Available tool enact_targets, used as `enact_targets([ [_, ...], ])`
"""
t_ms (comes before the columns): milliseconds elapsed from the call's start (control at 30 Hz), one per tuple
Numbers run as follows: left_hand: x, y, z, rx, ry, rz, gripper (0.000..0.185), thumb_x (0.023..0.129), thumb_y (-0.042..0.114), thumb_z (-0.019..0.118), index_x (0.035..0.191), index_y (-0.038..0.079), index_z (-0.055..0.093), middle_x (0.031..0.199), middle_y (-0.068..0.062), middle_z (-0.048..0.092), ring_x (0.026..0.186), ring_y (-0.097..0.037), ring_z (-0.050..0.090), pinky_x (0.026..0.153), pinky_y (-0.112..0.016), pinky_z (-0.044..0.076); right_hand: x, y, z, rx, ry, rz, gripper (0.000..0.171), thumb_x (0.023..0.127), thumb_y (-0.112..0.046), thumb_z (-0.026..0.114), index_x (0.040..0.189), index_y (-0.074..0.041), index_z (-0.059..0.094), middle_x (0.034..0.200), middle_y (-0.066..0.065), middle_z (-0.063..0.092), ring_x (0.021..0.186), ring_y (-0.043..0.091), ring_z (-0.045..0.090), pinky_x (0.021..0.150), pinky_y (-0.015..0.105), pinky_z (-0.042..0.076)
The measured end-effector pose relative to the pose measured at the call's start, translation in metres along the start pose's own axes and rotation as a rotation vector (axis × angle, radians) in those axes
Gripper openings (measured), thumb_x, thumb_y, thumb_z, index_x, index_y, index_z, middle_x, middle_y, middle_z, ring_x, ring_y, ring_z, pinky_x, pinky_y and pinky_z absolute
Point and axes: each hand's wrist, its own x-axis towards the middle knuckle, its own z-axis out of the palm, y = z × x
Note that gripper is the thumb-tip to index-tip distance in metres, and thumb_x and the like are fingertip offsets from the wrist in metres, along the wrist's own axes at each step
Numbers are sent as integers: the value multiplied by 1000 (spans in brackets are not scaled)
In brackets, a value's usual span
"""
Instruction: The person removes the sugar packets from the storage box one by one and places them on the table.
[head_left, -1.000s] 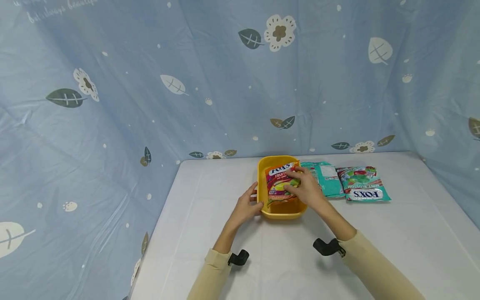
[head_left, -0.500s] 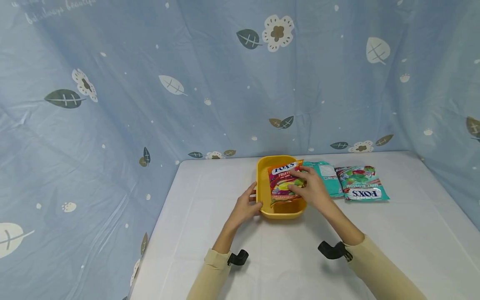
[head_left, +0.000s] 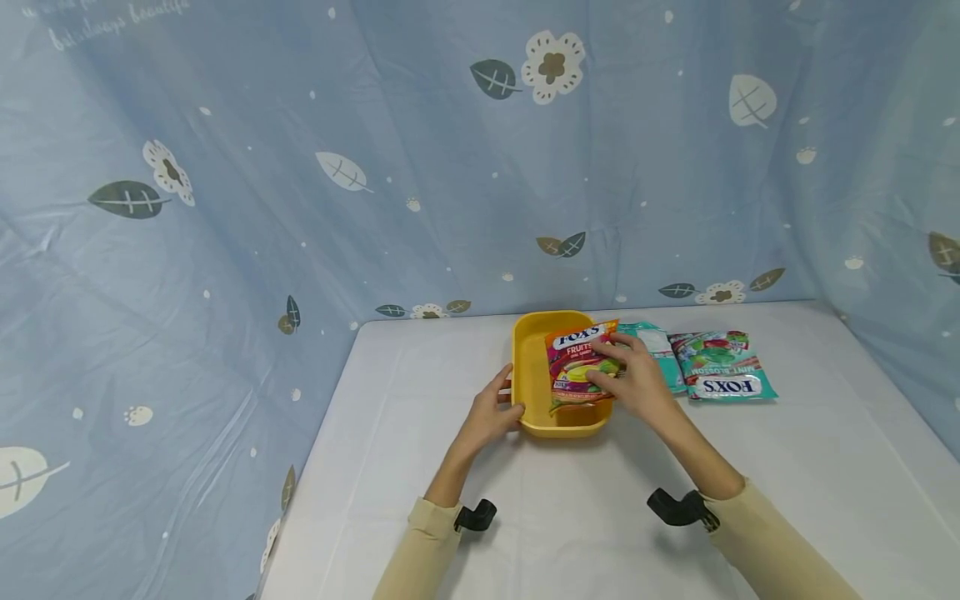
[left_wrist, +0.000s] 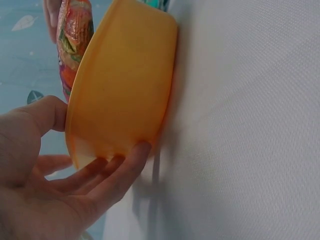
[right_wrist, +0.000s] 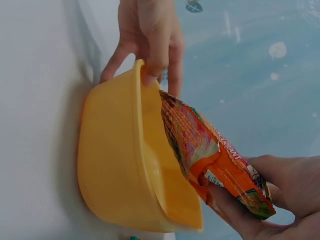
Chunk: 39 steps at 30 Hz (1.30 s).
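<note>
The left hand [head_left: 491, 411] grips the left rim of the yellow plastic tub [head_left: 529, 379], thumb over the edge and fingers against its outer wall, while the right hand [head_left: 636, 377] pinches a red-and-orange Fox's fruit candy bag [head_left: 576, 367] that leans tilted inside the tub's right side. The tub stands on the white table [head_left: 420, 433]. Just right of it lie a teal candy bag [head_left: 660, 350] and a Fox's mint candy bag [head_left: 720, 367].

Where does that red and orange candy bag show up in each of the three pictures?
Head: the candy bag sits centre, tilted over the yellow tub.
Left wrist: the bag peeks out top left behind the tub.
Right wrist: the bag is centre right, leaving the tub.
Shared landmark: the yellow tub.
</note>
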Motion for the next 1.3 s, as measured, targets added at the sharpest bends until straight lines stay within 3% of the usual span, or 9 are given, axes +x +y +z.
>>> enact_targets([
  [700, -1, 0, 0, -33, -6, 4, 77, 89, 14, 64, 156, 25, 27, 140, -11, 49, 121, -28, 56, 72, -30, 61, -12, 8, -14, -6, 32, 34, 53, 91, -25, 69, 140, -10, 56, 153, 23, 33, 129, 46, 45, 98, 58, 48],
  [1033, 1, 1, 1, -43, -31, 9, 78, 91, 5, 60, 157, 14, 21, 143, -23, 44, 125, -41, 52, 76, -44, 61, -21, 18, -21, -20, 62, 36, 54, 90, -28, 70, 139, -11, 56, 152, 24, 35, 132, 51, 38, 99, 65, 43],
  [1300, -2, -1, 1, -26, -11, 26, 77, 90, 14, 64, 156, 22, 26, 140, -15, 49, 123, -32, 56, 73, -31, 61, -29, 22, -29, -29, 66, 48, 56, 91, -32, 69, 140, -11, 55, 152, 26, 34, 133, 55, 34, 101, 69, 39],
])
